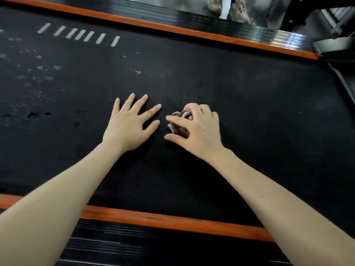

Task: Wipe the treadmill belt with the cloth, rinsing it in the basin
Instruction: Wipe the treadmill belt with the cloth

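The black treadmill belt (240, 89) fills the view, with pale dust specks and dark damp spots on its left half. My right hand (197, 129) grips a small bunched grey-brown cloth (179, 121) and presses it onto the belt near the middle. Most of the cloth is hidden under the fingers. My left hand (128, 123) lies flat on the belt just left of the cloth, fingers spread and straight. No basin is in view.
Orange side strips run along the near edge (172, 221) and the far edge (172, 29) of the belt, each backed by a black ribbed foot rail. Two shoes (226, 8) and a metal frame (330, 35) lie beyond the far rail. White dashes (78, 34) mark the belt at upper left.
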The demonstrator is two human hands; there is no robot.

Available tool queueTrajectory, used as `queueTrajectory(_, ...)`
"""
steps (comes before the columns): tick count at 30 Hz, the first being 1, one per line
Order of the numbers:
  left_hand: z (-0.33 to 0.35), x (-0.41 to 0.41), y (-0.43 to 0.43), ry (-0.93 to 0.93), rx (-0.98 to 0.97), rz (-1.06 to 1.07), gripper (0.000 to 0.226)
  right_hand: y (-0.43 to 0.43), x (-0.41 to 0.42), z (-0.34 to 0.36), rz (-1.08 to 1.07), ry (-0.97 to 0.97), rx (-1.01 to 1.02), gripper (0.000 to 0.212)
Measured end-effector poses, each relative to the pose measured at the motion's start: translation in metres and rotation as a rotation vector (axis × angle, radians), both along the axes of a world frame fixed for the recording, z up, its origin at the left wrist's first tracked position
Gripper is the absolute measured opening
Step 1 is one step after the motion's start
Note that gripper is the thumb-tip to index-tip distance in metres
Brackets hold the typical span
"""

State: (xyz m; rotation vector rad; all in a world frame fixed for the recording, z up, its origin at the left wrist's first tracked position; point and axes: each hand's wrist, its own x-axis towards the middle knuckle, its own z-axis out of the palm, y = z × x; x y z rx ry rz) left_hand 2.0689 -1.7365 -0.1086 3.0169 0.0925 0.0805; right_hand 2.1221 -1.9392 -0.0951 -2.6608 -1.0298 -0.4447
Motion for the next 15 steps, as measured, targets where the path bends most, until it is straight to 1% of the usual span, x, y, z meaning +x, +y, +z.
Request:
queueTrajectory(3,-0.001,-0.001,0.0,-0.002,-0.011,-0.005,0.067,0.004,0.003,-0.004,0.155,-0.002,0.031,0.034)
queueTrajectory(4,-0.001,-0.002,0.001,-0.001,-0.01,-0.005,0.066,-0.003,0.011,-0.007,0.176,-0.014,0.026,0.031)
queueTrajectory(5,-0.002,-0.001,0.001,0.001,-0.008,-0.004,0.066,-0.01,0.023,-0.009,0.142,-0.036,0.031,0.03)
queueTrajectory(6,-0.002,-0.001,0.002,0.002,-0.006,-0.006,0.066,-0.017,0.041,-0.008,0.038,-0.051,0.058,0.031)
queueTrajectory(7,-0.002,-0.001,0.002,0.0,-0.008,-0.007,0.066,-0.024,0.06,-0.005,-0.115,-0.049,0.088,0.032)
queueTrajectory(9,-0.003,0.0,0.001,-0.012,-0.014,-0.005,0.066,-0.033,0.09,0.001,-0.408,0.024,0.087,0.033)
queueTrajectory(10,-0.003,0.0,0.001,-0.016,-0.013,-0.007,0.065,-0.033,0.094,0.001,-0.472,0.052,0.081,0.032)
queueTrajectory(11,-0.003,0.001,0.001,-0.016,-0.013,-0.008,0.064,-0.029,0.089,0.0,-0.475,0.06,0.096,0.03)
queueTrajectory(12,-0.003,0.001,0.001,-0.016,-0.013,-0.009,0.064,-0.023,0.076,0.0,-0.431,0.042,0.134,0.027)
queueTrajectory(14,-0.003,0.001,0.002,-0.016,-0.016,-0.013,0.063,-0.012,0.03,0.0,-0.228,0.013,0.179,0.026)
queueTrajectory(15,-0.003,0.0,0.002,-0.016,-0.016,-0.014,0.063,-0.01,0.003,-0.003,-0.085,0.046,0.164,0.026)
